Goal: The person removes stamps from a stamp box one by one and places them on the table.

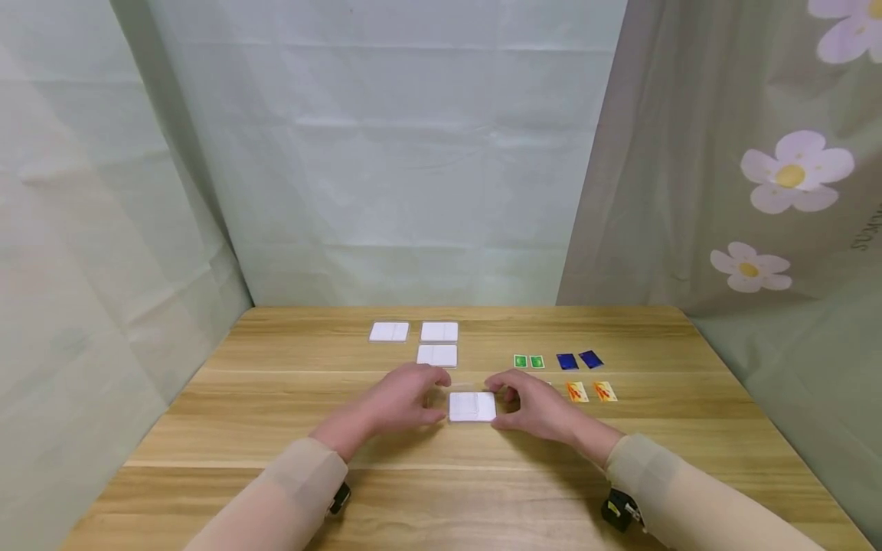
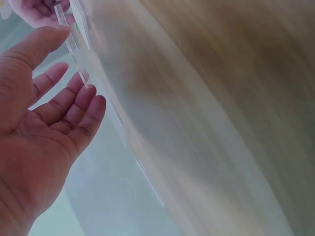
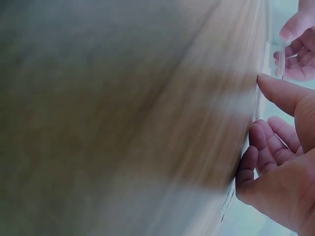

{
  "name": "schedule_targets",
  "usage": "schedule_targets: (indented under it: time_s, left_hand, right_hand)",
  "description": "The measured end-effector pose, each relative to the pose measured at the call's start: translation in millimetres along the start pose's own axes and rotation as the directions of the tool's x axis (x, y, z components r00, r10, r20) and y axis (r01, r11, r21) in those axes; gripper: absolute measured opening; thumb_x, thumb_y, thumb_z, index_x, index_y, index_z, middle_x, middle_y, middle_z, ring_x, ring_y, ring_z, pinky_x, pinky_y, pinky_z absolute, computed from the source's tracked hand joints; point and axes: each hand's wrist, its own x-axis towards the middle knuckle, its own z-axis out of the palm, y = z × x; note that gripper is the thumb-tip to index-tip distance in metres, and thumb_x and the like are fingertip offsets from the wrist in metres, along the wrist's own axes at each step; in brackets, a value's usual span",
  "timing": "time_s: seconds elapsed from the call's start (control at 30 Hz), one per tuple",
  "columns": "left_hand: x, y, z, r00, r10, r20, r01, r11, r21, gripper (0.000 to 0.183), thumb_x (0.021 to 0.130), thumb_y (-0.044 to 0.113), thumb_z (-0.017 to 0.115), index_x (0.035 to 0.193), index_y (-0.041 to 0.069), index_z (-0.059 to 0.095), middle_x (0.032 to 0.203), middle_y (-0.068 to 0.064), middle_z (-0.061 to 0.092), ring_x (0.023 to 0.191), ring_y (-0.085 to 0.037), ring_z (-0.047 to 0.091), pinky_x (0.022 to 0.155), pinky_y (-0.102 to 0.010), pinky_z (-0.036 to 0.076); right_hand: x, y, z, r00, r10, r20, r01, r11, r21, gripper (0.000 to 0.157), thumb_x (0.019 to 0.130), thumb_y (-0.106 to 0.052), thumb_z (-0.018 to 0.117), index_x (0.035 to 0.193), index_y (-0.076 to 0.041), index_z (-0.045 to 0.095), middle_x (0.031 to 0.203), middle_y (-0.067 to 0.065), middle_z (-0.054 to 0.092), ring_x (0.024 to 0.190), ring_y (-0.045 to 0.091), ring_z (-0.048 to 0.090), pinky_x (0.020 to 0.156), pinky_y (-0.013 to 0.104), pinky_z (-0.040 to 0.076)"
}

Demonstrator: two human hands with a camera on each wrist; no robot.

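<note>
A flat white rectangular case (image 1: 472,407) lies on the wooden table between the two hands. My left hand (image 1: 406,398) pinches a clear plastic cover (image 2: 74,49) between thumb and fingertips. In the left wrist view this cover is seen edge-on, tilted and raised above the tabletop. At the other end of the white case, my right hand (image 1: 540,405) grips its right edge, thumb on the near corner and fingers on the far one. The right wrist view shows that thumb and those fingers (image 3: 258,142) low against the table. What the case holds is too small to tell.
Three more white cases (image 1: 389,331) lie flat toward the back, left of centre. To the right are two small green cards (image 1: 528,361), two dark blue cards (image 1: 579,360) and orange-and-yellow cards (image 1: 591,392), one spot partly behind the right hand. Cloth curtains (image 1: 413,153) hang around the table.
</note>
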Motion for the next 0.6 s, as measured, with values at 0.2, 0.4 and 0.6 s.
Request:
schedule_targets:
  time_s: [0.2,0.4,0.6]
  left_hand:
    - [11.4,9.3,3.7,1.0,-0.014,0.026,0.014,1.0,0.001,0.041,0.085,0.029,0.081,0.119,0.01,0.067,0.113,-0.002,0.069,0.097,-0.017,0.059,0.091,-0.038,0.049]
    - [17.5,14.5,7.3,0.998,-0.035,0.059,0.035,0.999,0.003,0.043,0.085,0.031,0.081,0.12,0.011,0.067,0.115,-0.001,0.069,0.1,-0.015,0.058,0.094,-0.037,0.048]
    - [20.8,16.6,10.3,0.998,-0.016,0.065,0.014,0.999,0.039,0.04,0.085,0.033,0.082,0.118,0.013,0.068,0.112,0.003,0.068,0.096,-0.013,0.058,0.09,-0.034,0.049]
  right_hand:
    - [1,2,-1.3,1.0,0.004,0.01,-0.004,1.0,0.016,0.058,0.078,-0.019,0.089,0.13,-0.012,0.063,0.113,-0.002,0.062,0.097,0.017,0.056,0.083,0.034,0.05]
    - [-1,2,-2.0,0.999,-0.003,0.038,0.002,1.0,0.03,0.063,0.077,-0.022,0.09,0.133,-0.011,0.062,0.113,-0.001,0.062,0.098,0.019,0.056,0.083,0.035,0.049]
    - [0,2,-3.2,0.999,-0.004,0.044,0.003,1.0,0.028,0.06,0.078,-0.025,0.089,0.13,-0.011,0.063,0.112,-0.001,0.062,0.098,0.019,0.056,0.085,0.038,0.049]
